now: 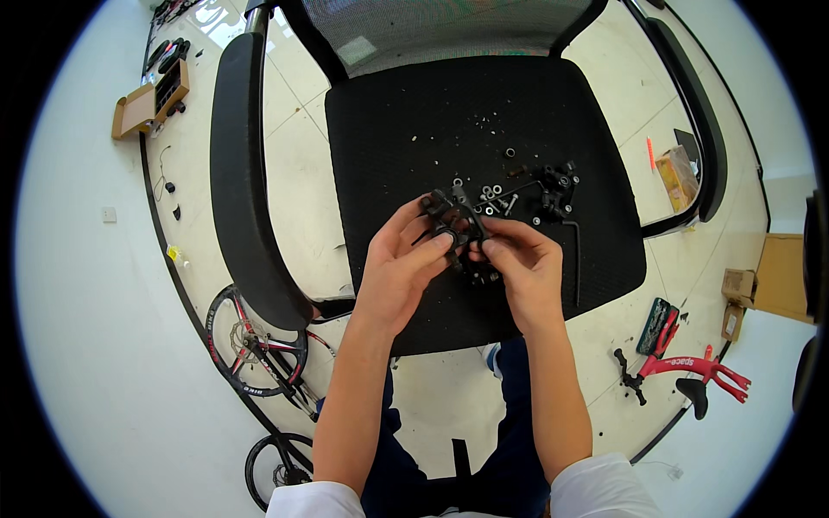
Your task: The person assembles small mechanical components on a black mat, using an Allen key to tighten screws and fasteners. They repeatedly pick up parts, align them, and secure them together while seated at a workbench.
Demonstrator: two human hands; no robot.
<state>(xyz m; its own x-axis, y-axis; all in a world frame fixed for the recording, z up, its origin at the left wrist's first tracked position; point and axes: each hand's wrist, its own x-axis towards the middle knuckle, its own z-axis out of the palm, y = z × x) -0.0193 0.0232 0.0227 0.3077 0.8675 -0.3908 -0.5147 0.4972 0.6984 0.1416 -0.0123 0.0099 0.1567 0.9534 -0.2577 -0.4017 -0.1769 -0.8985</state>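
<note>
My left hand is closed around a black metal bicycle part that looks like a disc brake caliper, thumb pressed on its near side. From the other side, my right hand pinches the caliper's right edge between thumb and fingers. Both hold it above the black chair seat. Just beyond the right fingers lie small bolts and washers. A second, similar black caliper rests to their right. Below that one lies a black hex key. Fingers hide part of the held caliper and some dark pieces under it.
Armrests flank the seat, one on the left and one on the right. On the floor at left are bicycle wheels and an open cardboard box. A red bicycle frame and a green tool case lie at right.
</note>
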